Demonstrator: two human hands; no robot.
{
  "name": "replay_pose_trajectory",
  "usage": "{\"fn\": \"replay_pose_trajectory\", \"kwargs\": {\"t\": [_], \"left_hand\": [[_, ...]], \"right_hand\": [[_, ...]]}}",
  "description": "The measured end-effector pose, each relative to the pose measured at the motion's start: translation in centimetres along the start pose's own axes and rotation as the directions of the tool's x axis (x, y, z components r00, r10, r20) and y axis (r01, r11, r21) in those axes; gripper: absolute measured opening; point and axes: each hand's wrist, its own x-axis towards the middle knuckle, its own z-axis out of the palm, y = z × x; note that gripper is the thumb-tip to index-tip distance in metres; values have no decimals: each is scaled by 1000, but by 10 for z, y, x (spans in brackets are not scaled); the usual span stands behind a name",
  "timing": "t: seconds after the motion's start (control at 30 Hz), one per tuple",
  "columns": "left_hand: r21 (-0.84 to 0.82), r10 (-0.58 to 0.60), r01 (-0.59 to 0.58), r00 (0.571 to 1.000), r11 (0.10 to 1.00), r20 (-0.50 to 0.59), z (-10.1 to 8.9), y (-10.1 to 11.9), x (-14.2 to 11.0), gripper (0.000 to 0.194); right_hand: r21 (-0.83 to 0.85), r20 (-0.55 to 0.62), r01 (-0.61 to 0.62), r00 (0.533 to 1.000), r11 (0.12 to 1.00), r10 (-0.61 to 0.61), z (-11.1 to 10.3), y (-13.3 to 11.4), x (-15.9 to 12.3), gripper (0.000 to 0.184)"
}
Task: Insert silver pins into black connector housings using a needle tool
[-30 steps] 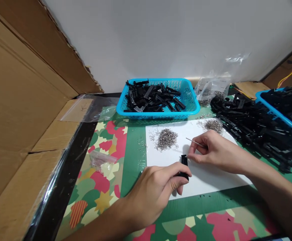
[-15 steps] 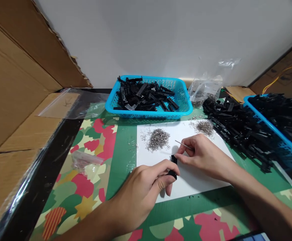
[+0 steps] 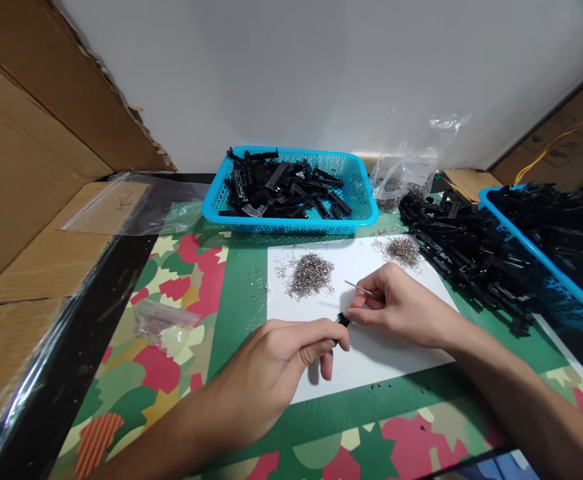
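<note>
Closed around a small black plastic part (image 3: 342, 319), my left hand (image 3: 284, 357) is over the white sheet (image 3: 391, 357); its fingers cover most of the part. My right hand (image 3: 396, 303) grips a thin metal rod (image 3: 357, 287) whose bare end points to the upper left. The thumb and fingertips of that hand are at the far end of the black part. Beyond the hands lies a heap of tiny bent metal pieces (image 3: 312, 275), and a smaller heap of similar pieces (image 3: 402, 252) sits at the sheet's far right.
A blue basket (image 3: 291, 227) of black plastic parts stands at the back. To the right are a pile of black parts (image 3: 476, 267) and another blue basket (image 3: 546, 260). Clear bags (image 3: 404, 170) lean by the wall. Cardboard (image 3: 26, 173) borders the left; a small plastic bag (image 3: 164, 323) lies there.
My left hand has turned the black part, so less of it shows and it slants more toward my right fingertips. The rod stays in my right hand. The whole view has shifted slightly.
</note>
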Motion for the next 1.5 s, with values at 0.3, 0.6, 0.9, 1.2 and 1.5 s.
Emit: {"fn": "replay_pose_trajectory", "kwargs": {"t": [0.3,0.6,0.9,1.2,1.5], "left_hand": [[126,-47,48,999,991,-8,1,-2,1,25],[80,-77,77,997,994,0,0,1,2,25],[107,-86,89,996,990,-28,-4,19,2,25],[-103,22,-61,938,993,-347,4,15,-5,26],[-210,-20,-64,927,976,-374,10,13,-3,28]], "right_hand": [[-7,-55,-10,998,1000,10,-7,1,-1,47],[-27,-355,49,933,998,-55,-5,7,0,49],[-138,-132,39,990,990,-57,-9,6,-1,39],[608,-26,-7,999,794,29,12,8,3,36],[826,38,-48,999,562,28,25,1,4,29]]}}
